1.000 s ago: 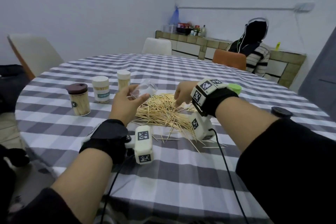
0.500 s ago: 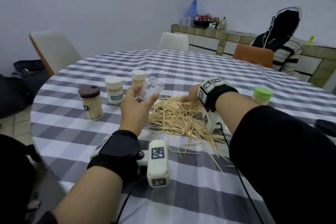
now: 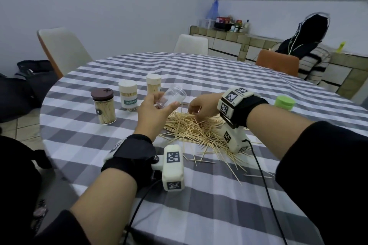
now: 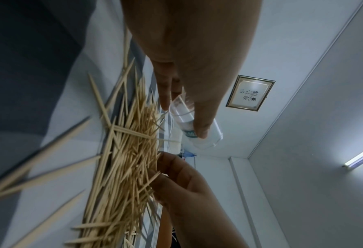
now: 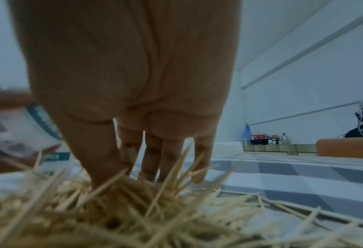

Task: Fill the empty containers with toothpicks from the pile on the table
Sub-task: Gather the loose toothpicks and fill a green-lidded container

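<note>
Left hand grips clear smooth cup, tilted; right hand fingertips narrowed into thin wooden toothpicks beside it.

Three capped jars (left) stand beside the toothpick pile.

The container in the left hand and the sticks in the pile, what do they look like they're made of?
Container: looks like clear, glossy plastic, possibly glass; the tablecloth shows through its wall and it carries highlights. The left hand holds it tilted.
Toothpicks: pale, matte, thin pointed sticks, probably wood or bamboo; the right hand reaches into them.
</note>
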